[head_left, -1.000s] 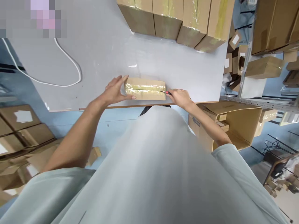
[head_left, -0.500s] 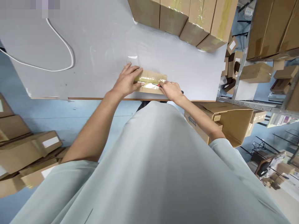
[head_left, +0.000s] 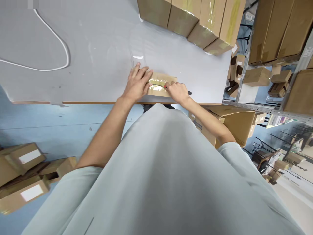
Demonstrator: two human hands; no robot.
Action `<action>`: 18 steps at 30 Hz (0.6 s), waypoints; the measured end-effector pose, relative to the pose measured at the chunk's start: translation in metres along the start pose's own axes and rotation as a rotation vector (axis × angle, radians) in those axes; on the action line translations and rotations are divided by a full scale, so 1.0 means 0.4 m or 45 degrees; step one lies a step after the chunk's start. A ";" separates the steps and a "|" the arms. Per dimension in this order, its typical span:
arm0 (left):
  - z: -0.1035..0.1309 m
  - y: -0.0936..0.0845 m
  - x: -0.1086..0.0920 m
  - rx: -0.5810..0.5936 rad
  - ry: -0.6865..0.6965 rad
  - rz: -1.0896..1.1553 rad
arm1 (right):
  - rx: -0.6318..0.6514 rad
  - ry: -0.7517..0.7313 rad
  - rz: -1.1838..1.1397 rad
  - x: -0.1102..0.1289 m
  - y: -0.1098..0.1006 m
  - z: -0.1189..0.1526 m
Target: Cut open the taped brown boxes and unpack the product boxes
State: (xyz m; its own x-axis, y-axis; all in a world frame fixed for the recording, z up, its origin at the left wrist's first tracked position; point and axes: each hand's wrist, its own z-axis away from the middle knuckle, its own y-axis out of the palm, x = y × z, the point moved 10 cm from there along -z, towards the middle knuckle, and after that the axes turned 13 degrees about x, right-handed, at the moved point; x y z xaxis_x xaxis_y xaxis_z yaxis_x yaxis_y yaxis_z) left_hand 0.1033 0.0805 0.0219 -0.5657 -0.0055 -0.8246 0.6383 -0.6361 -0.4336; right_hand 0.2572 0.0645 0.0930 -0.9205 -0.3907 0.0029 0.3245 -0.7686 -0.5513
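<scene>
On the near part of the table lies a small cardboard box, with shiny tape along the middle of its top. My left hand rests over the box's left end, its fingers stretched and spread, the thumb on top by the tape. My right hand is closed round a slim utility knife over the box's right part. Its dark end sticks out behind the hand and a red part shows at the fingertips. The knife's middle is hidden in my grip.
Several taped cartons stand in a row at the table's far side. A white cable curves across the left of the grey table. Below right is an open carton; shelving with boxes stands right. More boxes lie lower left.
The view has shifted slightly, so the surroundings sit elsewhere in the picture. My right hand with the knife remains over the box's taped top; my left hand stays at its left end.
</scene>
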 end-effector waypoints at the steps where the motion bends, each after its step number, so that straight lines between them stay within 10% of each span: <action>1: 0.007 0.005 -0.003 -0.019 -0.001 -0.011 | -0.004 0.012 0.017 0.007 -0.002 0.000; 7: 0.028 0.024 -0.008 -0.027 -0.030 -0.008 | -0.003 0.123 0.034 0.012 -0.008 0.016; 18: 0.011 0.040 0.004 -0.026 -0.026 -0.077 | 0.102 0.224 -0.001 -0.164 0.050 0.076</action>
State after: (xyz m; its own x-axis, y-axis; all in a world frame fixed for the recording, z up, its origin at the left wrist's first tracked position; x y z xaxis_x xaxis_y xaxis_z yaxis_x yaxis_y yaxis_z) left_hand 0.1102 0.0667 0.0151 -0.6140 0.0163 -0.7892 0.6131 -0.6198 -0.4898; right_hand 0.3308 0.0595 0.1073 -0.9423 -0.3012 -0.1464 0.3338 -0.8096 -0.4829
